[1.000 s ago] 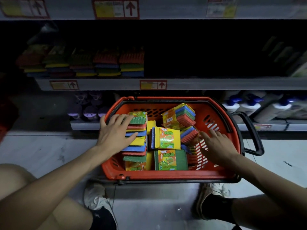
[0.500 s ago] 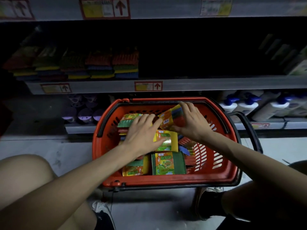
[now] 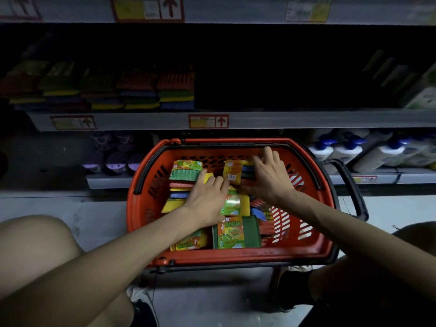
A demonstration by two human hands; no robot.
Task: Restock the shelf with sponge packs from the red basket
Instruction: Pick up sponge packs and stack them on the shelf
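Both hands were down in the red basket (image 3: 236, 257), which stood on the floor (image 3: 70, 208) at the foot of the shelf (image 3: 283, 119).

From the head camera, the right hand (image 3: 269, 178) gripped a sponge pack (image 3: 232, 172) at the far middle of the basket, with its fingers curled over the pack's right side. The left hand (image 3: 207, 199) lay flat with straight fingers across the loose packs (image 3: 232, 232) piled inside. Its fingertips seemed to touch the gripped pack's lower edge, though the dim light made that hard to tell. Sponge stacks (image 3: 141, 90) filled the shelf's left part, and white bottles (image 3: 342, 149) stood lower right.
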